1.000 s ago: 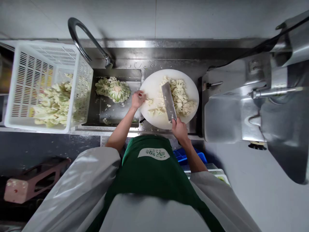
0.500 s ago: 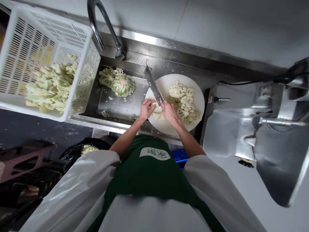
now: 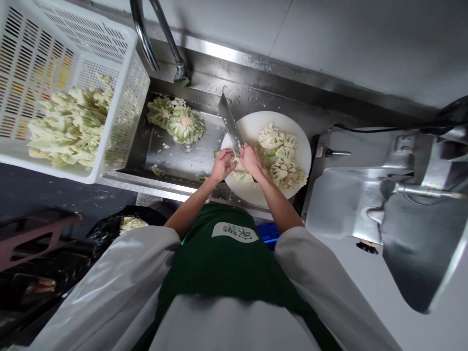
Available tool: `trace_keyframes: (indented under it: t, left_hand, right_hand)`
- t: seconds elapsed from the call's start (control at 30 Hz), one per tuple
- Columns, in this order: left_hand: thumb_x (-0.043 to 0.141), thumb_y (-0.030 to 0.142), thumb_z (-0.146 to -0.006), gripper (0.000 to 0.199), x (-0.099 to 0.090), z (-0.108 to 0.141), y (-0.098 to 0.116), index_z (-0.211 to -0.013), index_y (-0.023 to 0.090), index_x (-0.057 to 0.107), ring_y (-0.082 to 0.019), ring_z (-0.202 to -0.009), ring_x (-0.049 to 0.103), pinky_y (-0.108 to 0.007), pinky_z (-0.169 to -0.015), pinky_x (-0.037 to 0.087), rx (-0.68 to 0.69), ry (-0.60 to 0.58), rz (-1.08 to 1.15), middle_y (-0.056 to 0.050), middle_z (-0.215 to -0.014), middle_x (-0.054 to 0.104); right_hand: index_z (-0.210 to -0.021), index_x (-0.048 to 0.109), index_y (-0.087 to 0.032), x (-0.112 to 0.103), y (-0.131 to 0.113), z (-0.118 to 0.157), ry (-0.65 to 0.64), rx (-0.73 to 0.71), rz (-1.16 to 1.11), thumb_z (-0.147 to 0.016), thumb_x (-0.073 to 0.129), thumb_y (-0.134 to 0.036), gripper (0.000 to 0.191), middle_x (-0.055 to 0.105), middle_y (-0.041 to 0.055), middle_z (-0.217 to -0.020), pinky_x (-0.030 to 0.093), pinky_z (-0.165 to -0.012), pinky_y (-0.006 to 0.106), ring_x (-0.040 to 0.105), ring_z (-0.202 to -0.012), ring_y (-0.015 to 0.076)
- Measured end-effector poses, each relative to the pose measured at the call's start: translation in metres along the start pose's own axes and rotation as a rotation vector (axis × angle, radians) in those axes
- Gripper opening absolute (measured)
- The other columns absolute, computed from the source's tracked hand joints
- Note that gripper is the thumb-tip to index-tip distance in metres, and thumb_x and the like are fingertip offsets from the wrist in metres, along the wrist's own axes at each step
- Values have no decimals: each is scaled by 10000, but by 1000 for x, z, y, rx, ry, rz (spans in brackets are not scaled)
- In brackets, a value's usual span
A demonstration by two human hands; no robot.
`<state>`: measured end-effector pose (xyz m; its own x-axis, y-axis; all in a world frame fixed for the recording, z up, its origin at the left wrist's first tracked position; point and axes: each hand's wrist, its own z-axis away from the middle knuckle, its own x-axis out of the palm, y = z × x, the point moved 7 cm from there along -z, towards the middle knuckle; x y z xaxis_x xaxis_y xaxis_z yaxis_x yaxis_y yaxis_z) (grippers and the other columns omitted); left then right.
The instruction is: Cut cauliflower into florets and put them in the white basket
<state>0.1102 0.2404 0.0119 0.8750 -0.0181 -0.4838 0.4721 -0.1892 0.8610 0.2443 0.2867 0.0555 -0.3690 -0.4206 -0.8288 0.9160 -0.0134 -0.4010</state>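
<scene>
Above the left part of the round white cutting board [image 3: 249, 194], my right hand [image 3: 251, 160] is wrapped round the handle of a broad knife [image 3: 229, 119], its blade slanting up and left past the board's edge. My left hand [image 3: 223, 165] is at the board's left edge, fingers pinched on a small cauliflower piece [image 3: 235, 160] beside the blade; the fingers partly hide it. Cut cauliflower florets [image 3: 285, 157] lie on the right half of the board. More small pieces [image 3: 243, 176] lie below my right hand.
Whole cauliflower heads [image 3: 185, 126] sit in the steel sink [image 3: 171, 163] on the left, under a curved faucet [image 3: 182, 73]. A white plastic basket [image 3: 126, 105] holds many florets. A metal machine [image 3: 409, 214] stands to the right. A black bag [image 3: 100, 234] lies below the sink.
My right hand and the knife have shifted slightly left and up, closer to my left hand. My left hand stays almost in place. The camera view has shifted slightly.
</scene>
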Motion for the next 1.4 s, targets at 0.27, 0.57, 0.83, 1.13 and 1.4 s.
trace_keyframes:
  t: [0.27, 0.57, 0.83, 1.13, 1.4]
  left_hand:
    - [640, 343, -875, 380, -5, 10, 7, -1229, 207, 608, -302, -1116, 535, -485, -1026, 424, -3, -111, -155, -123, -1113, 596]
    - [503, 390, -987, 219, 15, 14, -9, -905, 199, 573, -311, -1085, 496, -506, -996, 393, -90, 32, -272, -126, -1001, 580]
    - [654, 390, -912, 209, 2, 16, -12, -958, 188, 633, -261, -969, 605, -439, -978, 467, -116, 60, -178, -112, -983, 658]
    - [510, 40, -728, 586, 27, -8, 26, -1265, 177, 699, -262, -1253, 620, -416, -1126, 489, 54, -452, -53, -107, -1356, 653]
    - [528, 63, -790, 491, 17, -6, 47, -1233, 195, 693, -253, -1157, 626, -417, -1019, 549, 130, -382, -83, -126, -1296, 566]
  right_hand:
    - [-1028, 611, -192, -31, 52, 6, 150, 25, -137, -1024, 396, -403, 301, 709, 151, -1015, 489, -928, 424, 653, -1019, 314]
    - [-983, 608, -211, -54, 88, 91, 381, 105, -241, -1017, 388, -479, 349, 700, 129, -921, 486, -872, 404, 652, -968, 307]
    - [-973, 615, -198, -28, 104, 137, 330, 196, -248, -1006, 407, -415, 302, 700, 130, -860, 473, -813, 395, 648, -883, 307]
    - [-956, 610, -208, -23, 108, 136, 320, 214, -282, -988, 417, -422, 290, 698, 118, -849, 464, -788, 373, 644, -858, 293]
    - [-923, 609, -217, -20, 121, 149, 360, 234, -279, -980, 430, -423, 279, 691, 118, -822, 469, -781, 380, 645, -858, 297]
